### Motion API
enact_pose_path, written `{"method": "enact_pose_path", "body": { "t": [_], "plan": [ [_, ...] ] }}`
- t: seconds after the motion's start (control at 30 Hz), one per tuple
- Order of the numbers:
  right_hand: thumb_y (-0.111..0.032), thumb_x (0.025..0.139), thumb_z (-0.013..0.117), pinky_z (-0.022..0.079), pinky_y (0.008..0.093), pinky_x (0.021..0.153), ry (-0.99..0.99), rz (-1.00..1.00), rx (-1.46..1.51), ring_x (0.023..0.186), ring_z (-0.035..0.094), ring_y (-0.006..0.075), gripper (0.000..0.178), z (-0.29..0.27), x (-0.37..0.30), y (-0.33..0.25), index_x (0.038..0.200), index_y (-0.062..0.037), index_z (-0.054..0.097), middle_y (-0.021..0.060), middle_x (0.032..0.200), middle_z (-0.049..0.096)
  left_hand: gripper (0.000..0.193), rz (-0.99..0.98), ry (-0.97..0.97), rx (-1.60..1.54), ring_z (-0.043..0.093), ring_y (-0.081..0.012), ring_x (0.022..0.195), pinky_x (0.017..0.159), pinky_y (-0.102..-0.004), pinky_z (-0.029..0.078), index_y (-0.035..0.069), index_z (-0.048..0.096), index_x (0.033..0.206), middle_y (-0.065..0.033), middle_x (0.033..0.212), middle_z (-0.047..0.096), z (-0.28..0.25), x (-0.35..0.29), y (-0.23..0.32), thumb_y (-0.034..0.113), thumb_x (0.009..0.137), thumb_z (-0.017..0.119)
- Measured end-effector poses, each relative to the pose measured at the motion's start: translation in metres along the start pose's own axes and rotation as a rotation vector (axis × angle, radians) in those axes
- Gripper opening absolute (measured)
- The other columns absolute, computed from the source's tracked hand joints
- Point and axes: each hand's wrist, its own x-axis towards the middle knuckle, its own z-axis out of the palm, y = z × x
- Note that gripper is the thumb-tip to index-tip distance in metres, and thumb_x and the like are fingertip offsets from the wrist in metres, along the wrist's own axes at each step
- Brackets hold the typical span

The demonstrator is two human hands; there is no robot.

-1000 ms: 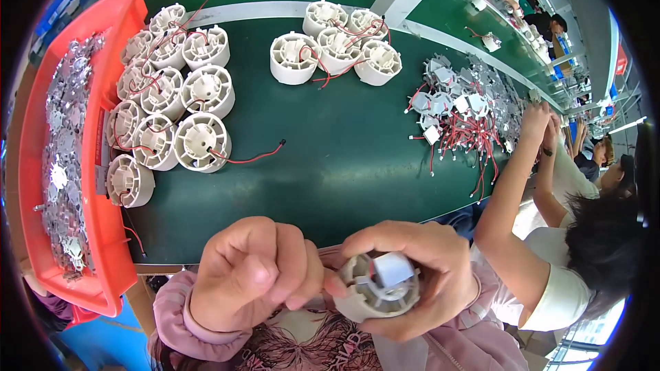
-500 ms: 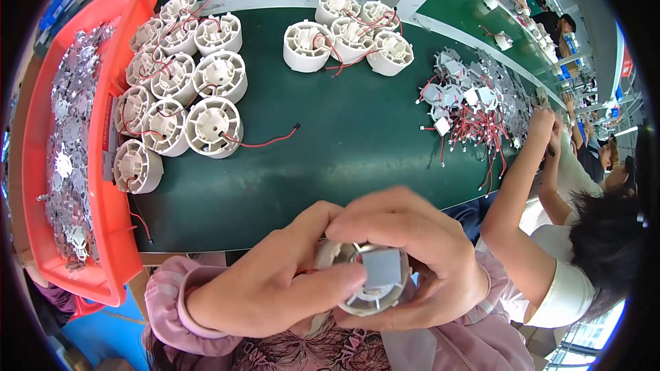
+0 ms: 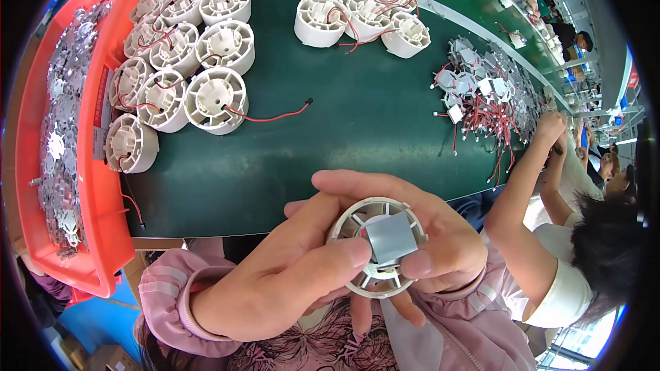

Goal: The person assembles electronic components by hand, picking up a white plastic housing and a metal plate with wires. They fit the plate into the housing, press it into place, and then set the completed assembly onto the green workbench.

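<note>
Cradling a white round housing (image 3: 379, 272) between them, the left hand (image 3: 282, 268) and right hand (image 3: 440, 230) show in the head view, close to the person's body and by the near edge of the green bench (image 3: 289, 158). The left thumb (image 3: 347, 255) lies against the left side of a grey square block (image 3: 392, 237) set in the housing; the right thumb (image 3: 430, 261) rests at its near right corner. The other fingers are curled around and beneath the housing, bracing it; how firmly they grip cannot be told.

The step in hand looks to be seating or steadying the block in the housing. The next move seems to call for even thumb pressure with the housing kept well supported from below.

The housing is open-faced, with thin spokes running from its rim to the middle. The block is flat-topped, smooth and plain, slightly turned, and covers much of the centre, so whether it sits fully down cannot be told.

Similar white housings (image 3: 216, 99) stand at the far left, beside a red bin (image 3: 110, 247); grey parts with red wires (image 3: 489, 117) lie heaped at the right.
</note>
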Motion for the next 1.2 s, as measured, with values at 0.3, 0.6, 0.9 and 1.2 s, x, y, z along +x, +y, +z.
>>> {"method": "enact_pose_path", "body": {
  "t": [0.3, 0.6, 0.9, 1.2],
  "plan": [
    [-0.008, 0.070, 0.060, 0.051, 0.0283, 0.035, -0.037, 0.017, 0.050, 0.071, 0.067, 0.0420, 0.090, -0.006, -0.002, 0.001, 0.146, 0.0033, 0.012, 0.0358, 0.139, 0.031, 0.047, 0.076, 0.008, -0.047, 0.058, -0.0186, 0.073, 0.054, -0.0278, 0.046, -0.004, 0.035, 0.126, -0.0120, 0.103, 0.055, 0.003, 0.000, -0.007, 0.028, 0.093, 0.043],
    [-0.006, 0.070, 0.068, 0.056, 0.0316, 0.060, 0.054, -0.324, -0.800, 0.094, 0.065, 0.0312, 0.065, -0.014, 0.008, -0.018, 0.131, 0.0028, 0.047, 0.0260, 0.132, 0.047, 0.048, 0.182, 0.157, 0.817, 0.065, -0.0239, 0.077, 0.057, -0.0284, 0.050, -0.005, 0.028, 0.130, -0.0164, 0.100, 0.060, -0.014, -0.002, 0.000, 0.017, 0.093, 0.050],
    [-0.007, 0.069, 0.076, 0.054, 0.0280, 0.060, 0.222, -0.934, -1.748, 0.085, 0.065, 0.0203, 0.047, 0.048, 0.005, -0.102, 0.113, -0.0020, 0.060, 0.0120, 0.108, 0.061, 0.055, 1.045, 0.509, 0.475, 0.060, -0.0164, 0.058, 0.050, -0.0289, 0.046, -0.007, 0.032, 0.133, -0.0134, 0.079, 0.063, -0.030, 0.021, -0.021, 0.013, 0.089, 0.057],
    [-0.024, 0.072, 0.077, 0.050, 0.0275, 0.042, 0.803, -0.541, -1.796, 0.058, 0.064, 0.0189, 0.053, -0.054, 0.178, -0.274, 0.114, -0.0004, 0.055, 0.0138, 0.085, 0.065, 0.040, 0.647, 0.488, 0.961, 0.059, -0.0095, 0.075, 0.059, -0.0244, 0.047, -0.005, 0.047, 0.123, -0.0152, 0.092, 0.063, -0.056, 0.002, -0.019, 0.007, 0.086, 0.058]
  ]
}}
